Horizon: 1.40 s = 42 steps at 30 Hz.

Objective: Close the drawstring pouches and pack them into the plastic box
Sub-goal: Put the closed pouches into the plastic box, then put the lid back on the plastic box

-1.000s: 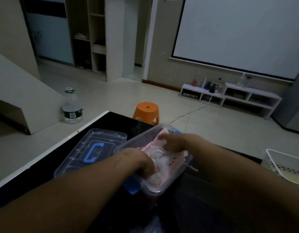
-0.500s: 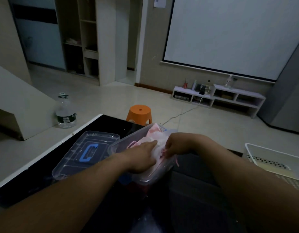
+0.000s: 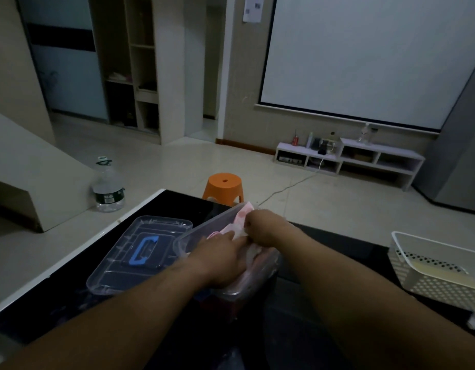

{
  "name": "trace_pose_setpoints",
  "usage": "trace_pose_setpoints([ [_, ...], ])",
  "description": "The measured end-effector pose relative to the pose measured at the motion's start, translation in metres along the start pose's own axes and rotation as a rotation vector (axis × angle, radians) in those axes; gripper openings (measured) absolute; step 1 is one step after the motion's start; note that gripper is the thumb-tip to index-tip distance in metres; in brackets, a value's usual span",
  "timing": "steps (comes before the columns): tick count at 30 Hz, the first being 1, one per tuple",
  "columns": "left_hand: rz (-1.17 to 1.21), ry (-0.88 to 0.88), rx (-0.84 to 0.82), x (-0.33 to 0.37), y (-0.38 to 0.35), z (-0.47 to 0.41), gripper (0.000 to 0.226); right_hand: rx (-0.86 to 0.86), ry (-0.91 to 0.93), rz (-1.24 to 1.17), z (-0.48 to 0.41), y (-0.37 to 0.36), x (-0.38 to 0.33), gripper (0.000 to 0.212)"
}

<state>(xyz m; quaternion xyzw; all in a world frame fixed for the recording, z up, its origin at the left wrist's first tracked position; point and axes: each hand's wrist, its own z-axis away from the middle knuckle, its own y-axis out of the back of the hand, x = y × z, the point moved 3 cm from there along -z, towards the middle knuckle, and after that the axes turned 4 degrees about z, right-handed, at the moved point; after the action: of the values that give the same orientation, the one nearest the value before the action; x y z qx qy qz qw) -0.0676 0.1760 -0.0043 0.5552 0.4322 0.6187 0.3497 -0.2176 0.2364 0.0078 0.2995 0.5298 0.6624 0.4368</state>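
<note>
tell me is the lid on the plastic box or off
Off: the clear lid with its blue handle lies flat beside the plastic box, whose top is uncovered.

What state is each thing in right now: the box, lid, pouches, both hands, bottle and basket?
box: open, lid off, pouches inside.
lid: flat on the table beside the box, handle up.
pouches: piled in the box, under both hands.
left hand: fingers straight, pressing the pouches.
right hand: pinching a pouch.
bottle: upright on the floor.
basket: upright on the table.
</note>
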Motion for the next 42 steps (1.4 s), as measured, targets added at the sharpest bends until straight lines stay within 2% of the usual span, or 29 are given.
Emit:
trace_pose_setpoints([
  [2,0.024,-0.032,0.143,0.001,0.008,0.009,0.049,0.243,0.121,-0.092,0.012,0.010,0.002,0.039],
  [4,0.078,-0.072,0.358,-0.009,0.023,0.024,0.042,0.537,0.275,-0.078,0.028,0.024,0.008,0.023],
  [6,0.123,-0.028,0.516,-0.035,0.036,0.039,0.033,0.645,0.324,-0.058,0.034,0.032,0.009,0.017],
  [8,0.133,0.118,0.602,-0.075,0.044,0.054,0.026,0.664,0.348,-0.041,0.036,0.035,-0.002,0.026],
  [10,0.085,0.292,0.583,-0.114,0.041,0.069,0.027,0.647,0.357,-0.070,0.039,0.034,-0.016,0.039],
  [12,0.022,0.403,0.473,-0.142,0.028,0.086,0.039,0.598,0.399,-0.130,0.047,0.028,-0.033,0.044],
  [15,-0.045,0.368,0.239,-0.163,0.001,0.104,0.066,0.544,0.475,-0.183,0.061,0.017,-0.071,0.044],
  [16,-0.076,0.341,0.166,-0.166,-0.009,0.107,0.067,0.518,0.512,-0.195,0.065,0.013,-0.082,0.044],
  [18,-0.178,0.291,0.057,-0.171,-0.029,0.111,0.051,0.479,0.573,-0.178,0.072,0.004,-0.104,0.042],
  [21,-0.302,0.245,0.106,-0.176,-0.047,0.112,0.033,0.466,0.629,-0.169,0.073,-0.009,-0.128,0.041],
  [26,-0.328,0.137,0.266,-0.182,-0.052,0.109,0.028,0.472,0.603,-0.294,0.074,-0.011,-0.130,0.041],
  [30,-0.035,0.083,0.731,-0.176,0.000,0.103,0.003,0.523,0.600,-0.375,0.081,0.004,-0.117,0.035],
  [32,0.217,0.060,0.918,-0.159,0.050,0.098,0.011,0.540,0.610,-0.440,0.083,0.014,-0.112,0.029],
  [34,0.432,0.046,1.031,-0.141,0.099,0.095,0.011,0.548,0.597,-0.483,0.080,0.023,-0.104,0.020],
  [38,0.936,-0.003,1.191,-0.107,0.159,0.094,0.012,0.552,0.482,-0.592,0.067,0.047,-0.085,0.043],
  [42,1.463,0.105,1.243,-0.092,0.151,0.077,0.014,0.697,0.335,-0.719,0.059,0.079,-0.047,0.061],
])
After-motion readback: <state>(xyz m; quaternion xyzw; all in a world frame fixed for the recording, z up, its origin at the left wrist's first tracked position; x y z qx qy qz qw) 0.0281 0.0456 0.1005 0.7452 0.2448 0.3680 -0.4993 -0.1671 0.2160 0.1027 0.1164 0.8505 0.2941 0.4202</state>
